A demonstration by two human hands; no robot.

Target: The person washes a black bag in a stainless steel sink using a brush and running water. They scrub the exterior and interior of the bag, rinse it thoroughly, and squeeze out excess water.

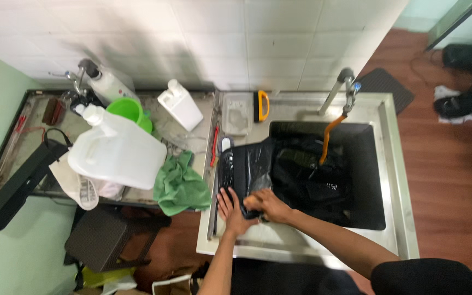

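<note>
A wet black garment (296, 169) lies half in the steel sink (391, 180) and half over the sink's left ledge. My left hand (230, 210) presses flat on the garment's near left corner, fingers spread. Just to its right, my right hand (266, 205) is closed on a bunched fold of the same black garment. An orange hose (326, 139) hangs from the tap (348, 82) down onto the cloth.
A green cloth (178, 186), a big white jug (118, 150), a green cup (127, 109) and a white bottle (180, 105) crowd the counter at left. A brush with an orange handle (261, 105) lies behind the sink. A dark stool (102, 240) stands below.
</note>
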